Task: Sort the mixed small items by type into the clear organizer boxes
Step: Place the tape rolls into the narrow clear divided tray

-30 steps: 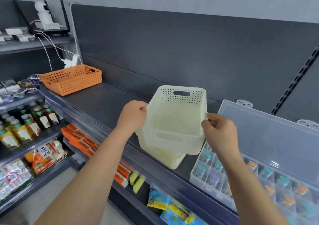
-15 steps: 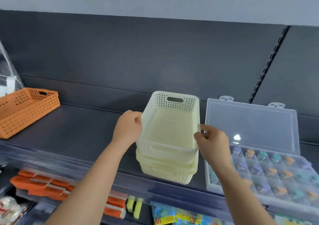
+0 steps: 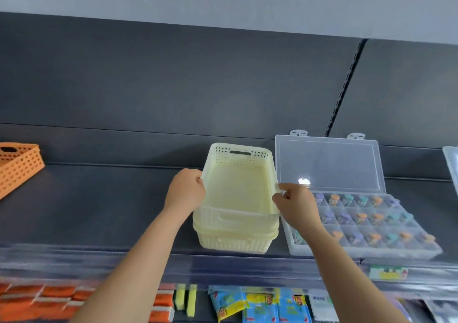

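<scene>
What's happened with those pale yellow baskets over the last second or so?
The top pale yellow basket has come down: it was held raised and tilted above the lower basket, and now sits nested in it. The left hand and right hand still grip its side rims. The clear organizer box stays open beside the stack, and the orange basket stays on the shelf.
</scene>
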{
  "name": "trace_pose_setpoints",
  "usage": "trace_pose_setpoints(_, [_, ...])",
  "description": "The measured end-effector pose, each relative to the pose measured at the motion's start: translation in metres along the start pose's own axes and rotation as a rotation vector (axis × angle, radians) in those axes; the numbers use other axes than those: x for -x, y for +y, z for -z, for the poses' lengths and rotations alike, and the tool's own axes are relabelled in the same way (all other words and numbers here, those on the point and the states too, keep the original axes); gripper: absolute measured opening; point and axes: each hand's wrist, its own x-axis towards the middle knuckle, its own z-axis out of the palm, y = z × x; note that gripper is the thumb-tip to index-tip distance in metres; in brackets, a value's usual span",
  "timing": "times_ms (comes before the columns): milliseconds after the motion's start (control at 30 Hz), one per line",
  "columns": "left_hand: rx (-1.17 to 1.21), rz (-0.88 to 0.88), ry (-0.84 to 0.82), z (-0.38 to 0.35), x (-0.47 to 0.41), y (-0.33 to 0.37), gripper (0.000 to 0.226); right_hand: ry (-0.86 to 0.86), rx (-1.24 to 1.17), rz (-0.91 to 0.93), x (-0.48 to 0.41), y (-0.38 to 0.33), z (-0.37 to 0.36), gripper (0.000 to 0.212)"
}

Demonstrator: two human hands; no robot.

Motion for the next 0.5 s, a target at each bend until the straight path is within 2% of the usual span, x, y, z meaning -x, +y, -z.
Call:
trace_pose_setpoints(167, [-0.014, 0.061, -0.039, -0.012, 0.008, -0.012, 0.029, -0.045, 0.053, -0.014, 0.009, 0.015, -0.010, 0.023])
trace_pose_setpoints(233, [0.000, 0.063, -0.008, -0.014, 0.012, -0.012, 0.032, -0.041, 0.023, -0.014, 0.012, 0.017, -0.010, 0.029])
trace_pose_setpoints(367, [0.240, 0.158, -0.088, -0.022, 0.022, -0.011, 0.042, -0.219, -0.239, -0.101, 0.013, 0.014, -0.010, 0.050])
trace_pose_setpoints(500, [0.364, 0.207, -0.083, -0.022, 0.029, -0.012, 0.046, -0.262, -0.301, -0.093, 0.019, 0.008, -0.010, 0.048])
